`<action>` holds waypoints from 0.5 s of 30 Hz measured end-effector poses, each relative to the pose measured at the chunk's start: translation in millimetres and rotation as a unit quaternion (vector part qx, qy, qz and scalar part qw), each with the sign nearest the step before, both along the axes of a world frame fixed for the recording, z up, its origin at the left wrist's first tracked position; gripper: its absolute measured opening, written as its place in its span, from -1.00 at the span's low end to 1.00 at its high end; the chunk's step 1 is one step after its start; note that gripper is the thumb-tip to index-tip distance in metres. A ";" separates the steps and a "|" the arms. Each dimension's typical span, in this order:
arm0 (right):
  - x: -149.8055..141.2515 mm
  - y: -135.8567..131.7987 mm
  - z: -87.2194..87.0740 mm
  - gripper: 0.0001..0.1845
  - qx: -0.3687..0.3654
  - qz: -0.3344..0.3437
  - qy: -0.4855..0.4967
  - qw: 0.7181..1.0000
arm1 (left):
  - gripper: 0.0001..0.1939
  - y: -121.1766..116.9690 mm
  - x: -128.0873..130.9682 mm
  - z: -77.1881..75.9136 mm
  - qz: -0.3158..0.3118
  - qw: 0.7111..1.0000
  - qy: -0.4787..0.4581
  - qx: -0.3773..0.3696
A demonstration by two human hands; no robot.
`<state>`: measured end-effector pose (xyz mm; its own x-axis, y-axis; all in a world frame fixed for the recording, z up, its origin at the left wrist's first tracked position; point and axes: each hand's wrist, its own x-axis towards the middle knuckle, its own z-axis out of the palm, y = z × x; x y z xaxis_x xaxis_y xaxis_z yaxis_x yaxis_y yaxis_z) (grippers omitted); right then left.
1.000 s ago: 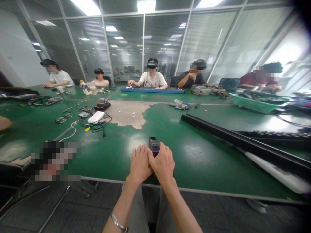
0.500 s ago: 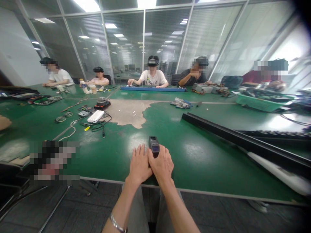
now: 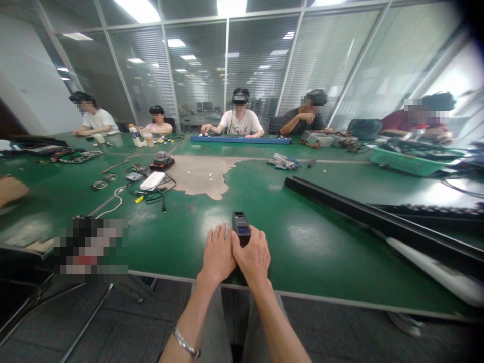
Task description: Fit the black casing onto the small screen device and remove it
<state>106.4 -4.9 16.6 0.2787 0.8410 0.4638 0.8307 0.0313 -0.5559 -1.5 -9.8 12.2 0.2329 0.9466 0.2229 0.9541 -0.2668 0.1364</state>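
My right hand [image 3: 254,259] is wrapped round a black handheld device [image 3: 241,228] with a small bluish screen, close to the near edge of the green table. The device's far end sticks out beyond my thumb and fingers; its lower part is hidden under my hand. My left hand [image 3: 218,256] lies palm down on the tabletop just left of it, fingers stretched forward. Its thumb side touches my right thumb.
A long black rail [image 3: 363,212] lies at right. Cables and a white box [image 3: 152,181] sit left of centre, near eyeglasses [image 3: 104,181]. Farther off are gloves [image 3: 283,162], a blue bar [image 3: 242,139] and a green basket [image 3: 408,162]. Several people sit across the table.
The whole view has shifted slightly to the left, so the surroundings appear a little further right. Both my hands keep their places, and the device stays in my right hand.
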 end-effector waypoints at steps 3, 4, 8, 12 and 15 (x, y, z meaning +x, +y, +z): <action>-0.1 -0.5 2.1 -0.51 -0.010 -0.003 0.004 1.000 | -0.44 -0.7 -0.3 0.3 -0.001 1.000 -0.004 0.000; -0.2 -0.5 2.6 -0.52 -0.014 -0.005 0.005 1.000 | -0.44 -0.9 -0.5 0.3 -0.001 1.000 -0.005 -0.001; -0.8 0.2 4.4 -0.54 -0.024 -0.014 -0.001 1.000 | -0.44 -1.0 -1.4 0.5 -0.001 1.000 -0.009 -0.001; -1.1 1.7 5.1 -0.52 -0.040 -0.022 -0.006 0.999 | -0.44 -1.1 -1.9 -0.1 -0.001 1.000 -0.014 -0.002; -1.1 2.2 4.8 -0.52 -0.047 -0.026 -0.011 0.998 | -0.44 -0.8 -2.0 -0.9 -0.002 1.000 -0.018 -0.002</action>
